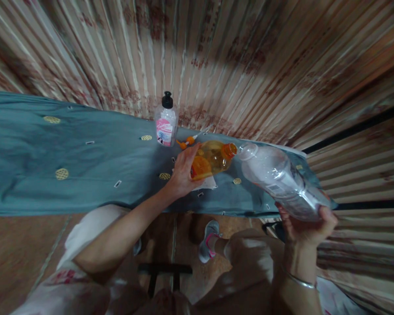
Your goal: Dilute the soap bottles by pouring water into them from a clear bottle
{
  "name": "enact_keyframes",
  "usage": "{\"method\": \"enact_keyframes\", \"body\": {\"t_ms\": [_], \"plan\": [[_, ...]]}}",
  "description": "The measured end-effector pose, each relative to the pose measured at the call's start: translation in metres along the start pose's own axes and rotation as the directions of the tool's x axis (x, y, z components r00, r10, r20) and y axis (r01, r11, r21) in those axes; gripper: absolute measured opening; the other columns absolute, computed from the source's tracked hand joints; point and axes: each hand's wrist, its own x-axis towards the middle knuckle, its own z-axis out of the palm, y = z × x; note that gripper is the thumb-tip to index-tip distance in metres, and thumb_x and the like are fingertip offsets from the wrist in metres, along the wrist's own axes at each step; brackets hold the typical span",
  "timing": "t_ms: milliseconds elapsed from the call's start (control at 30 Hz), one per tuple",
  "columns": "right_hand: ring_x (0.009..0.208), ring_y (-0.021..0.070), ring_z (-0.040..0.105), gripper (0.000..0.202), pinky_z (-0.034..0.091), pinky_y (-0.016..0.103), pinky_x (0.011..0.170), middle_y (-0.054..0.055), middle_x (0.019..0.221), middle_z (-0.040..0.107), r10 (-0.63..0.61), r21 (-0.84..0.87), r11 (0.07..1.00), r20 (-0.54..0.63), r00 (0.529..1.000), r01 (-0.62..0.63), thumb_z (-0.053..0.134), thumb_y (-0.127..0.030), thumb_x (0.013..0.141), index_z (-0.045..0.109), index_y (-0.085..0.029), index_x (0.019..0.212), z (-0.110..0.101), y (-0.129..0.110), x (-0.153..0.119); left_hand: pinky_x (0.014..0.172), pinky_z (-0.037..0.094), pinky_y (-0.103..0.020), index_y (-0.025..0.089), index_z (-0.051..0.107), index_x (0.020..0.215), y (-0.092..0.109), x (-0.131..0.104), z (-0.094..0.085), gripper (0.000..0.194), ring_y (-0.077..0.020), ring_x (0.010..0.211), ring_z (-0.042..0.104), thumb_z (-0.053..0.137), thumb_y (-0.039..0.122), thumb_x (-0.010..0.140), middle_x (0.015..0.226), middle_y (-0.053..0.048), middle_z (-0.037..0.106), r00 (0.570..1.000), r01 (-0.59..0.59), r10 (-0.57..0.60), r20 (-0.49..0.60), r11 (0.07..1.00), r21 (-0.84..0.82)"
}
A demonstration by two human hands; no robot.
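My left hand [184,174] is closed around an orange see-through bottle [213,159], tipped on its side with its uncapped mouth to the right. In my right hand [308,227] is a large clear plastic bottle [282,175], gripped near its base and tilted so that its open neck points up and left. The two mouths are close together; whether they touch I cannot tell. Behind the left hand lies an orange pump top [186,142] with a pale tube. A white piece of paper or cloth [206,183] shows below the orange bottle.
A clear bottle with a black cap and pink label [166,124] stands upright on the teal patterned cloth [95,153] that covers a narrow table. Pleated curtains [170,52] hang directly behind it. Dark bars [354,127] cross the curtain at the right.
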Motion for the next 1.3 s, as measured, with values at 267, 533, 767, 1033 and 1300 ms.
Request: {"method": "enact_keyframes", "body": {"t_ms": [267, 533, 767, 1033, 1300], "plan": [[0.073, 0.0212, 0.069, 0.053, 0.059, 0.03, 0.047, 0.005, 0.095, 0.073, 0.01, -0.018, 1.0, -0.002, 1.0, -0.01, 0.076, -0.051, 0.052, 0.073, -0.022, 0.097, -0.002, 0.0, -0.002, 0.12, 0.036, -0.055, 0.026, 0.023, 0.16, -0.002, -0.001, -0.001, 0.106, -0.0363, 0.143, 0.044, 0.085, 0.028, 0.073, 0.156, -0.015, 0.044, 1.0, -0.02, 0.02, -0.002, 1.0, 0.013], [0.077, 0.0217, 0.067, 0.059, 0.056, 0.03, 0.048, 0.006, 0.1, 0.074, 0.022, -0.019, 1.0, -0.01, 1.0, -0.022, 0.079, -0.058, 0.05, 0.072, -0.023, 0.097, -0.001, 0.002, -0.003, 0.12, 0.037, -0.056, 0.029, 0.025, 0.16, -0.005, -0.001, -0.001, 0.11, -0.0364, 0.142, 0.045, 0.088, 0.032, 0.071, 0.156, -0.013, 0.046, 1.0, -0.002, 0.002, -0.01, 1.0, -0.007], [0.081, 0.0229, 0.07, 0.062, 0.059, 0.032, 0.05, 0.005, 0.103, 0.074, 0.033, -0.016, 0.999, -0.014, 0.999, -0.034, 0.083, -0.062, 0.048, 0.074, -0.026, 0.097, -0.009, 0.004, -0.002, 0.12, 0.037, -0.054, 0.03, 0.019, 0.161, -0.009, -0.003, 0.001, 0.11, -0.0359, 0.142, 0.044, 0.085, 0.031, 0.074, 0.157, -0.014, 0.043, 0.998, -0.056, 0.057, -0.009, 0.998, 0.012], [0.08, 0.022, 0.07, 0.058, 0.06, 0.032, 0.05, 0.004, 0.103, 0.075, 0.086, -0.025, 0.996, 0.03, 0.996, -0.085, 0.082, -0.042, 0.044, 0.073, -0.024, 0.099, -0.012, 0.003, -0.002, 0.118, 0.038, -0.058, 0.029, 0.021, 0.161, -0.009, -0.002, 0.0, 0.105, -0.0366, 0.14, 0.046, 0.083, 0.039, 0.078, 0.155, -0.014, 0.045, 0.996, -0.084, 0.084, -0.023, 0.996, -0.009], [0.076, 0.0223, 0.068, 0.061, 0.053, 0.029, 0.044, 0.008, 0.107, 0.073, 0.146, 0.062, 0.987, 0.052, 0.988, -0.15, 0.075, -0.047, 0.054, 0.069, -0.021, 0.11, -0.012, 0.016, 0.002, 0.119, 0.037, -0.055, 0.027, 0.019, 0.161, -0.003, 0.0, -0.001, 0.109, -0.0367, 0.142, 0.045, 0.085, 0.031, 0.074, 0.156, -0.016, 0.044, 0.999, -0.035, 0.035, 0.017, 0.999, 0.032]]}}
